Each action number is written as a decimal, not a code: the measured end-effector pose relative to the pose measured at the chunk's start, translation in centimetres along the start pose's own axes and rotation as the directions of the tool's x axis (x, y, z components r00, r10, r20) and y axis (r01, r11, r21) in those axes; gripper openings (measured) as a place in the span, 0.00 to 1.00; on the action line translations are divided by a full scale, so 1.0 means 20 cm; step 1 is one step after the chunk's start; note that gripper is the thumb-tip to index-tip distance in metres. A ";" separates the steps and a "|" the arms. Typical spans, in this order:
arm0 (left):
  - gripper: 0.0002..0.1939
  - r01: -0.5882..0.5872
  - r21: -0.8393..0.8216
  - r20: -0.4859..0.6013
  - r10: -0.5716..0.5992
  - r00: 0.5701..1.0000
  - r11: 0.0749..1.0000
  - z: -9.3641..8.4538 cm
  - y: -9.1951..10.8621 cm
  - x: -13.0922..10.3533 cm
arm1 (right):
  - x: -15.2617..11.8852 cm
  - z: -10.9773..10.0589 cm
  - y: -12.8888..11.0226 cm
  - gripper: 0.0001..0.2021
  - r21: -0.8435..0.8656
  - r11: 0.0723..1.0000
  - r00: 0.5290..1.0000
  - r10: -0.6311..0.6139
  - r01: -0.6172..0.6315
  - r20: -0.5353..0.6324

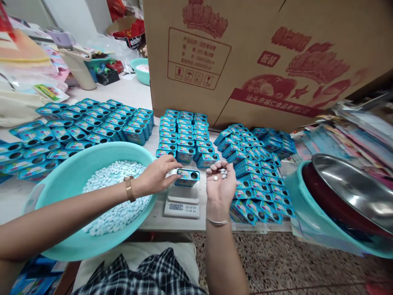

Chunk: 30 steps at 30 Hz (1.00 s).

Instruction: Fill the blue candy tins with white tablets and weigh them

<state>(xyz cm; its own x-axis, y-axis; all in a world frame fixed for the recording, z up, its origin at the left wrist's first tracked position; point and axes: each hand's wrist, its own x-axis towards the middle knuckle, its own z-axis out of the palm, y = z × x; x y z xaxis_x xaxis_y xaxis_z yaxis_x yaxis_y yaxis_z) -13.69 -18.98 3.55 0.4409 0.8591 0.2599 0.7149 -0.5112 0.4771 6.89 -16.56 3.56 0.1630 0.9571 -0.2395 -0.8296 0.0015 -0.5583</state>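
A small blue tin (188, 177) with a round dark opening stands on a white digital scale (181, 208). My left hand (159, 175) is at the tin's left end, fingers curled together around something small and pale that I cannot make out. Palm up, my right hand (220, 184) is cupped just right of the scale and holds several white candies (223, 173) near its fingers. Beneath my left forearm, a large turquoise basin (49, 213) holds a heap of pale candies (115, 176).
Rows of blue tins (185, 137) stand behind the scale, with more on both sides. A big cardboard box (196, 94) rises at the back. Stacked basins and a metal bowl (353, 184) sit at the right edge. A tumbler (78, 67) stands back left.
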 end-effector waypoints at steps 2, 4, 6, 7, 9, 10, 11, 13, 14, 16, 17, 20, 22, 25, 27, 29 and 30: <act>0.12 -0.006 0.026 -0.005 0.007 1.000 1.000 0.01 0.00 0.01 | 0.00 0.02 0.04 0.09 -0.005 1.000 1.000 0.012 -0.012 0.005; 0.11 -0.018 0.056 -0.003 0.018 1.000 0.998 0.02 0.00 0.03 | -0.01 0.04 0.07 0.10 0.008 1.000 1.000 0.023 -0.023 -0.002; 0.10 -0.021 0.087 0.001 0.021 1.000 0.996 0.03 0.00 0.04 | -0.01 0.05 0.09 0.11 0.029 0.999 0.999 0.035 -0.035 -0.008; 0.09 -0.018 0.100 0.006 0.018 1.000 0.995 0.03 0.00 0.04 | -0.01 0.06 0.10 0.11 0.036 0.999 0.999 0.041 -0.041 -0.009; 0.08 -0.012 0.118 0.023 0.009 1.000 0.993 0.04 0.00 0.05 | 0.00 0.06 0.11 0.11 0.040 0.998 0.999 0.052 -0.051 -0.007; 0.08 -0.009 0.124 0.033 0.005 0.999 0.992 0.04 0.00 0.06 | 0.00 0.06 0.11 0.11 0.040 0.998 0.998 0.057 -0.057 -0.005; 0.08 -0.005 0.130 0.042 0.000 0.999 0.992 0.04 0.00 0.07 | 0.01 0.05 0.11 0.11 0.041 0.997 0.998 0.061 -0.061 -0.004; 0.08 0.007 0.138 0.055 -0.014 0.998 0.990 0.04 0.00 0.08 | 0.01 0.05 0.10 0.11 0.043 0.997 0.998 0.069 -0.069 0.004; 0.08 0.015 0.140 0.057 -0.023 0.998 0.990 0.05 0.00 0.08 | 0.01 0.05 0.10 0.11 0.040 0.996 0.997 0.074 -0.074 0.010; 0.08 0.025 0.144 0.059 -0.034 0.998 0.989 0.05 0.00 0.09 | 0.01 0.06 0.09 0.11 0.026 0.996 0.997 0.080 -0.081 0.022; 0.08 0.026 0.147 0.061 -0.036 0.998 0.989 0.05 0.00 0.09 | 0.01 0.06 0.09 0.12 0.016 0.996 0.996 0.082 -0.083 0.027; 0.08 0.021 0.164 0.073 -0.034 0.997 0.986 0.05 0.00 0.09 | 0.00 0.07 0.09 0.12 -0.005 0.997 0.996 0.083 -0.083 0.033; 0.09 0.017 0.178 0.080 -0.031 0.996 0.984 0.05 0.00 0.09 | -0.01 0.07 0.07 0.12 0.009 0.996 0.995 0.091 -0.091 0.036; 0.09 0.008 0.206 0.090 -0.027 0.996 0.978 0.04 0.01 0.09 | 0.00 0.05 0.03 0.12 0.086 0.987 0.989 0.131 -0.137 0.069; 0.09 0.002 0.238 0.094 -0.025 0.995 0.971 0.03 0.02 0.10 | 0.01 0.02 -0.02 0.12 0.144 0.975 0.983 0.158 -0.171 0.098; 0.10 0.000 0.285 0.094 -0.028 0.995 0.959 0.01 0.04 0.10 | 0.01 -0.01 -0.07 0.12 0.184 0.968 0.982 0.153 -0.172 0.110; 0.10 0.001 0.314 0.095 -0.032 0.995 0.950 0.01 0.05 0.10 | 0.01 -0.03 -0.10 0.12 0.196 0.967 0.984 0.142 -0.161 0.110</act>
<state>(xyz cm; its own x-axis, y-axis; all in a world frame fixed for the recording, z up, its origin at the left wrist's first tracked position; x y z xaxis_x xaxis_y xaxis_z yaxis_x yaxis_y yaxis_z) -12.08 -17.70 4.41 0.4674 0.8688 0.1634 0.8493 -0.4926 0.1898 8.92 -16.46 4.14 -0.0162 0.9738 -0.2270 -0.9335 -0.0961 -0.3456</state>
